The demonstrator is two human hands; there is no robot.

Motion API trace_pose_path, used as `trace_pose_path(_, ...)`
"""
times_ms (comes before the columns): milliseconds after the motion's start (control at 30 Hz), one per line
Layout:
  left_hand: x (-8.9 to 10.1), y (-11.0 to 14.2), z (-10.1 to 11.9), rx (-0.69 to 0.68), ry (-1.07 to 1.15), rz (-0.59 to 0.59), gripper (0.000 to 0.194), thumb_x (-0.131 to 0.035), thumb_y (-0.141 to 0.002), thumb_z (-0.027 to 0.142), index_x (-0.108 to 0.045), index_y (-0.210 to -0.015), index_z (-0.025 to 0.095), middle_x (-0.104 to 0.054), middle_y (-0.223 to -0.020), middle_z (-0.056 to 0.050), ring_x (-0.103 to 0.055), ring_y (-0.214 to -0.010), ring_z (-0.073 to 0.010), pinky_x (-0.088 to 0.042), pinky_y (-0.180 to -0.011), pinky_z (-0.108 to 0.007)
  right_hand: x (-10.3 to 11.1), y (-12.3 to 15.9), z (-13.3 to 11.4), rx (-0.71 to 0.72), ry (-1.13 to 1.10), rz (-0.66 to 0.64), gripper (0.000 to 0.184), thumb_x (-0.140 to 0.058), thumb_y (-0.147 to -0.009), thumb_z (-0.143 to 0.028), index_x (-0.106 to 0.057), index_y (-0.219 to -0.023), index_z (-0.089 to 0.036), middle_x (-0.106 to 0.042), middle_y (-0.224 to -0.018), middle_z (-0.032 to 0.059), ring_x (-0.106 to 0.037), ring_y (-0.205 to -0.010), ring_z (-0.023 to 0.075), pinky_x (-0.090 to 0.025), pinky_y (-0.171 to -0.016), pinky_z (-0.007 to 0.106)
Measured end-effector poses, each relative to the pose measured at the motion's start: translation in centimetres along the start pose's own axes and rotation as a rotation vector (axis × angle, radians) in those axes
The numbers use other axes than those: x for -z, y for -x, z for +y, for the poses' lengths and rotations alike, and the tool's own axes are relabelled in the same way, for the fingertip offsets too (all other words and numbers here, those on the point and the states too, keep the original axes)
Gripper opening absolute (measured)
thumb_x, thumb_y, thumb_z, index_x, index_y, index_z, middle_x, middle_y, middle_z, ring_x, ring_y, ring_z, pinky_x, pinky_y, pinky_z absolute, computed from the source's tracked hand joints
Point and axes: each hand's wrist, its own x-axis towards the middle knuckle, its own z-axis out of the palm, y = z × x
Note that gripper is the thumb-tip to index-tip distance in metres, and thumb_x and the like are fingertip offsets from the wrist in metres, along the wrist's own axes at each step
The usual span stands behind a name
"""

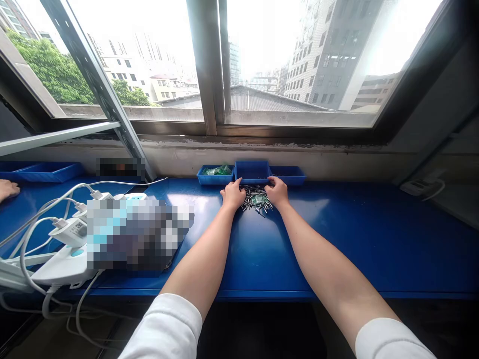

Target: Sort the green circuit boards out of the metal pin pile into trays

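A loose pile of small dark pins [263, 212] lies on the blue worktop, with some green bits [258, 200] among them. Behind the pile is a blue bin [252, 169], whose inside looks bare from here. My left hand [232, 196] is at its front left corner, index finger over the edge and thumb near the pins. At the front right corner, my right hand [278, 192] mirrors that pose. Both hands look closed on the bin's front edge, though the lower fingers are hidden.
Left of the middle bin is a bin [200, 178] with green packets [220, 170]; another bin [295, 175] adjoins it on the right. A white power strip [62, 267] with chargers and cables occupies the left. A co-worker's hand [8, 190] shows at the far left. Windows rise behind.
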Motion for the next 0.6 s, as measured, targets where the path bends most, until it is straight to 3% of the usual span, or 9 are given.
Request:
trace_pose_path(167, 0.00, 0.01, 0.10, -0.007, 0.000, -0.027, 0.058, -0.045, -0.083, 0.028, -0.038, -0.140, 0.032, -0.055, -0.130, -0.008, -0.049, -0.120, -0.0279, -0.034, -0.099, -0.045, -0.06, 0.08, 0.03, 0.026, 0.000, -0.041, 0.044, -0.052, -0.071, -0.013, -0.063, -0.113, -0.014, -0.061, -0.119, 0.0071, -0.055, -0.113, 0.0216, -0.045, -0.099, 0.033)
trace_pose_path(300, 0.01, -0.03, 0.15, -0.001, 0.025, -0.029, 0.058, -0.042, -0.082, 0.024, -0.037, -0.140, 0.029, -0.052, -0.134, -0.007, -0.047, -0.124, -0.0266, -0.032, -0.102, -0.045, 0.17, 0.17, -0.26, 0.043, 0.031, 0.016, 0.043, -0.051, -0.070, -0.014, -0.064, -0.111, -0.014, -0.063, -0.115, 0.0071, -0.057, -0.107, 0.0220, -0.046, -0.097, 0.034)
trace_pose_path(400, -0.02, -0.08, 0.11, 0.011, 0.046, 0.000, 0.055, -0.045, -0.081, 0.025, -0.043, -0.135, 0.025, -0.055, -0.131, -0.008, -0.048, -0.122, -0.0256, -0.033, -0.102, -0.042, 0.29, 0.21, -0.32, 0.065, 0.078, 0.047, 0.034, -0.050, -0.070, -0.015, -0.067, -0.099, -0.014, -0.066, -0.101, 0.0075, -0.061, -0.091, 0.0209, -0.049, -0.089, 0.033)
trace_pose_path(467, -0.02, -0.09, 0.08, 0.015, 0.060, 0.023, 0.047, -0.047, -0.080, 0.026, -0.051, -0.127, 0.024, -0.060, -0.124, -0.007, -0.052, -0.117, -0.0244, -0.035, -0.100, -0.040, 0.26, 0.23, -0.23, 0.085, 0.116, -0.002, 0.026, -0.051, -0.070, -0.016, -0.069, -0.089, -0.015, -0.066, -0.089, 0.0060, -0.061, -0.083, 0.0200, -0.050, -0.083, 0.031)
trace_pose_path(600, 0.02, 0.00, 0.14, 0.001, 0.028, 0.021, 0.029, -0.047, -0.081, 0.028, -0.063, -0.105, 0.025, -0.064, -0.112, -0.005, -0.056, -0.108, -0.0230, -0.038, -0.096, -0.037, 0.01, 0.24, 0.05, 0.099, 0.245, -0.137, 0.018, -0.058, -0.068, -0.021, -0.070, -0.081, -0.018, -0.064, -0.086, 0.0040, -0.058, -0.087, 0.0212, -0.048, -0.083, 0.031)
